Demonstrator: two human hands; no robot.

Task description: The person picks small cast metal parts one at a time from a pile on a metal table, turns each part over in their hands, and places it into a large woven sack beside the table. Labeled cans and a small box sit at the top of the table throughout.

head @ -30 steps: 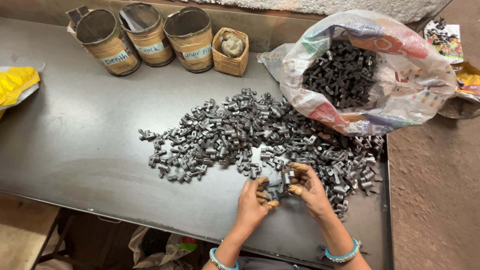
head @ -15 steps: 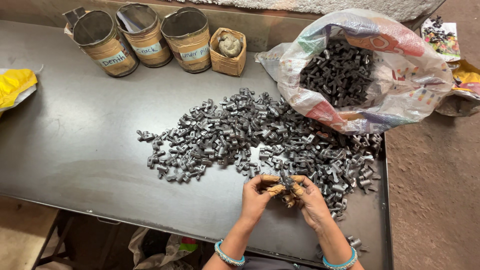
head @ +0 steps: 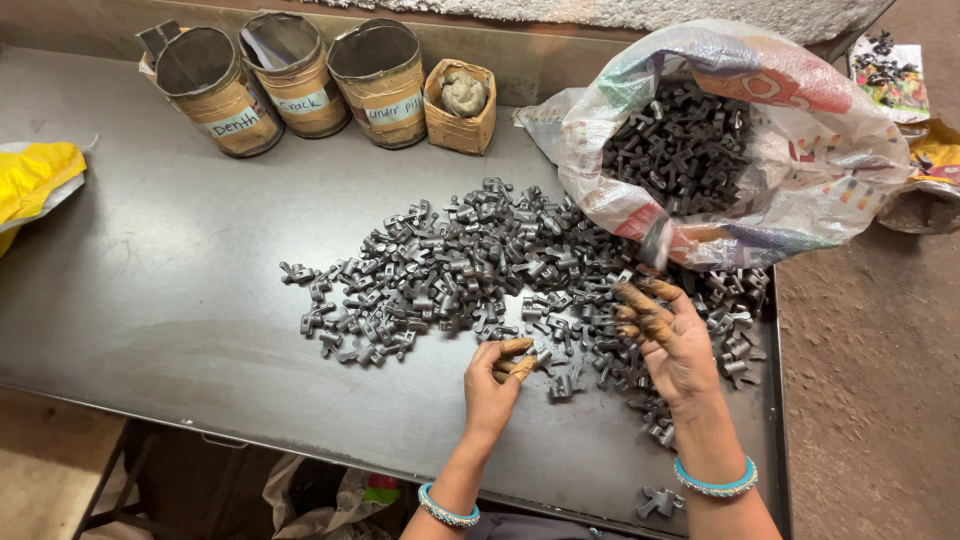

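**2 hands at the near side of a heap of metal parts**

A dark metal table carries a wide heap of small grey metal parts, spread from its middle toward the right edge. The left hand sits at the heap's near rim, its fingers curled in toward the thumb. Whether they pinch a part cannot be told; grey pieces lie just beside the fingertips. The right hand is raised over the right part of the heap, palm down, fingers spread and loosely bent, with nothing visibly held. A blurred dark part shows just beyond its fingertips, against the lip of the sack.

That open woven sack, patterned and filled with the same parts, lies on its side at the far right, its mouth facing the heap and touching it. Along the far edge stand 3 open tins with paper labels, and beside them a small cardboard box holding a grey lump. A yellow bag hangs over the left edge.

Left of the heap the tabletop is bare, wide open room up to the tins. On the right, parts run close to the table's edge, and 1 single part lies at the near edge by the right wrist. Beyond the right edge is brown ground.
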